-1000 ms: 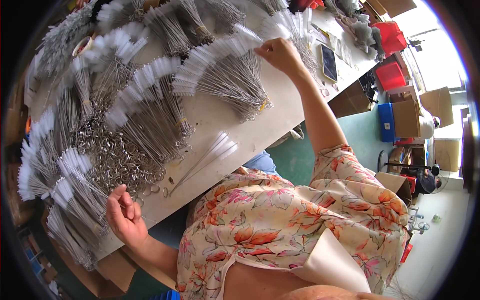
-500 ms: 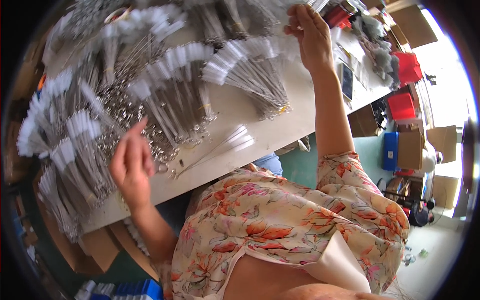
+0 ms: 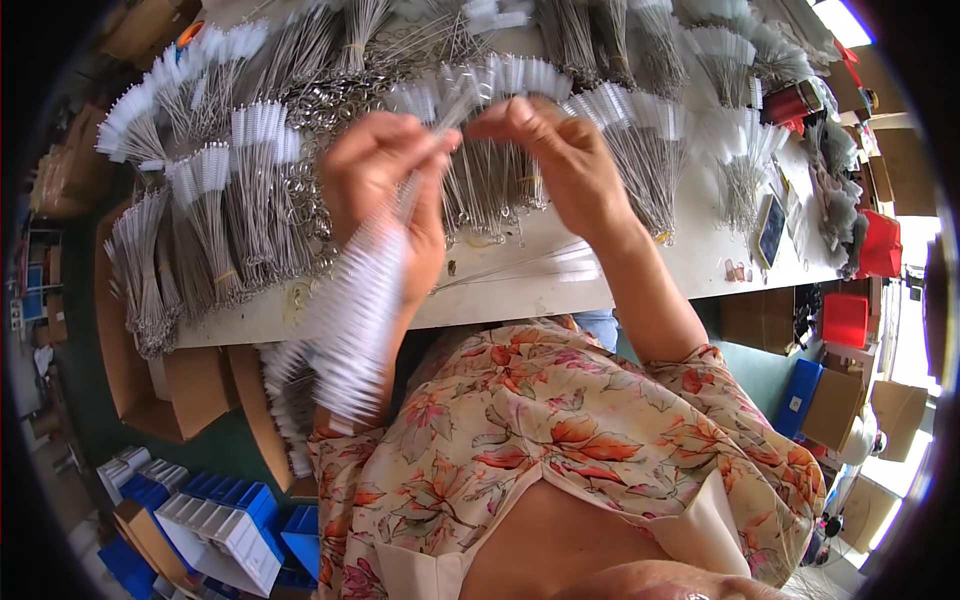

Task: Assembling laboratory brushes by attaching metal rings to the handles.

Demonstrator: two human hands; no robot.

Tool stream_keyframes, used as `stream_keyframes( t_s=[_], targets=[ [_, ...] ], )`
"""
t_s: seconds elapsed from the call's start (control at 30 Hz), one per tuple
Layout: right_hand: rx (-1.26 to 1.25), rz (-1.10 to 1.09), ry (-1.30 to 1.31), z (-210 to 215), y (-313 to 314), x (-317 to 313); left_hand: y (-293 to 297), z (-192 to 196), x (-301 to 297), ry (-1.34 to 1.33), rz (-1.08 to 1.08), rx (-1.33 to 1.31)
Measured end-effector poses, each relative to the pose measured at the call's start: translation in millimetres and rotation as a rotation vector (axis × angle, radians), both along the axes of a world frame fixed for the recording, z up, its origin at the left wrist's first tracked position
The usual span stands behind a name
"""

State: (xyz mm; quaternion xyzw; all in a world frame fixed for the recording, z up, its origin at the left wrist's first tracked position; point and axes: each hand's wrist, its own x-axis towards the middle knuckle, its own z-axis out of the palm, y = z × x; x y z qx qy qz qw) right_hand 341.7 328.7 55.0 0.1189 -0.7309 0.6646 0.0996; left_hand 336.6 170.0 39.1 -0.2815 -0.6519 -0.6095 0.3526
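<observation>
My left hand (image 3: 385, 180) is closed on several wire brushes. Their white bristle heads (image 3: 355, 320) hang down past my wrist, blurred by motion, and the thin wire handles pass up between my fingers. My right hand (image 3: 555, 150) faces it with fingers pressed together near the upper ends of the wires; what lies between them I cannot make out. Behind both hands stand bundles of similar brushes (image 3: 500, 180). A few loose brushes (image 3: 540, 268) lie by the table's front edge, below my right hand.
More brush bundles (image 3: 215, 220) cover the table's left side, beside a heap of metal rings (image 3: 310, 190). A phone (image 3: 771, 232) lies at the right of the white table (image 3: 490, 300). Cardboard boxes (image 3: 190, 390) and blue-and-white bins (image 3: 225, 530) stand below on the left.
The view has turned, shifting the table. My right hand has come in from the far right toward my left hand, which now grips brushes; before, its fingers pointed over the rings.
</observation>
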Motion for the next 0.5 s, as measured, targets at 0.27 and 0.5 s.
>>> stream_keyframes(
  t_s=[0.27, 0.5],
  targets=[
    [-1.028, 0.454, -0.463, 10, -14, 4, -21, -1, 18, 0.304, 0.147, -0.497],
    [0.143, 0.422, -0.336, 47, -40, 34, -55, 63, -5, -0.149, -0.454, -0.092]
  ],
)
